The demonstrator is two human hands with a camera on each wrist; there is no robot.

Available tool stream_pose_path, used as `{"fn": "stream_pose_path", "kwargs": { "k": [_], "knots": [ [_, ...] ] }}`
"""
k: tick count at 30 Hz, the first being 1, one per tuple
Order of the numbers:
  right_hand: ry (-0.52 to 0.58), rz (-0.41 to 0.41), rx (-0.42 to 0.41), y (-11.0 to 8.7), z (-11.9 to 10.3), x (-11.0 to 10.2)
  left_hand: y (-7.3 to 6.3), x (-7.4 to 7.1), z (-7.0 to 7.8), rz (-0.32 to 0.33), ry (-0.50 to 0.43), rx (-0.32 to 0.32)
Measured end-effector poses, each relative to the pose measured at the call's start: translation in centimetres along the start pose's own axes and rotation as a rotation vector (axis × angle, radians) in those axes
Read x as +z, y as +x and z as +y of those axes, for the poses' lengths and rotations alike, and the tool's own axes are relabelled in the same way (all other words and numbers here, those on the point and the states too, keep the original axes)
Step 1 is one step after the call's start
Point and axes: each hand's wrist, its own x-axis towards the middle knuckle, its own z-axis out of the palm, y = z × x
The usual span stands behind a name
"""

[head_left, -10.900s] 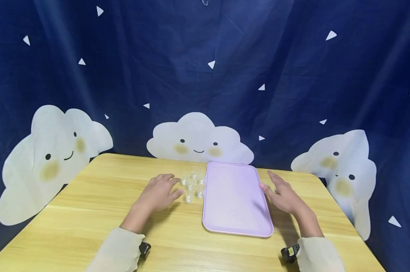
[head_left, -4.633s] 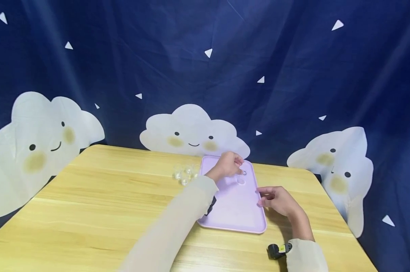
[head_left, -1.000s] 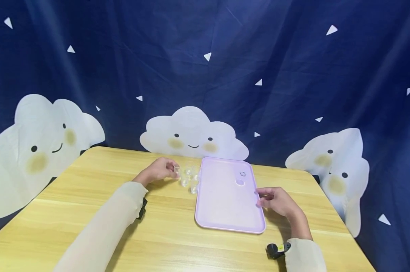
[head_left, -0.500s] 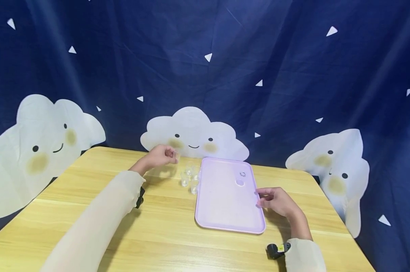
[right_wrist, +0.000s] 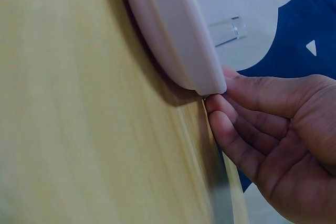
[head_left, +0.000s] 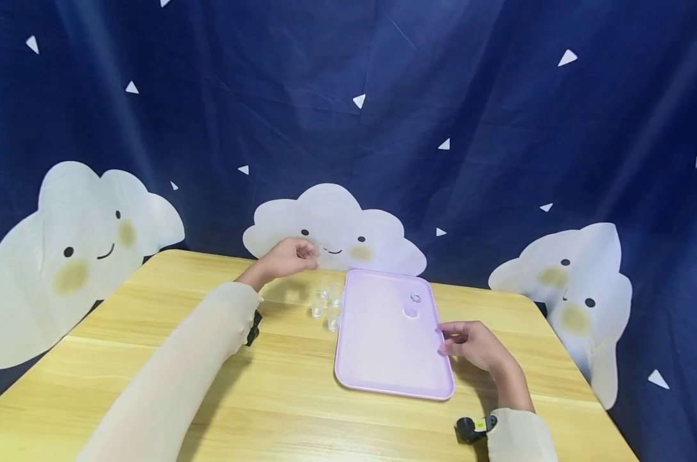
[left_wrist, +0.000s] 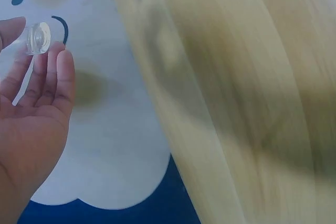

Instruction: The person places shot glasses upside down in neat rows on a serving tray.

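The left hand (head_left: 286,258) pinches a small clear cup (left_wrist: 39,39) up off the wooden table (head_left: 291,398), while the right hand (head_left: 480,348) grips the right rim of a lilac tray (head_left: 391,362), where another cup (head_left: 411,312) stands toward the far end, and seemingly four more cups (head_left: 317,307) cluster just beside its left edge.

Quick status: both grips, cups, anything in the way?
Left grip pinching clear cup, raised. Right grip at tray edge. Second cup on tray. Clustered cups beside tray, might obstruct low pass.

Cloud-printed curtain (head_left: 291,122) and wooden table (head_left: 279,391) suggest a makeshift studio.
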Motion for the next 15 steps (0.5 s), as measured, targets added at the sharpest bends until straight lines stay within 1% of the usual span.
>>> {"fn": "stream_pose_path", "kwargs": {
  "k": [2,8,12,15],
  "knots": [
    [0.000,0.002,0.000,0.0,0.1,0.0,0.3,0.5,0.5,0.001,-0.015,-0.004],
    [-0.008,0.009,-0.009,-0.1,0.0,-0.1,1.3,2.2,1.8,0.000,-0.047,0.015],
    [-0.006,0.007,-0.014,-0.1,0.0,-0.1,2.0,3.2,2.6,-0.011,-0.060,0.039],
    [0.001,0.005,-0.018,-0.1,0.0,0.0,2.4,3.9,3.2,-0.024,-0.063,0.045]
  ]
}}
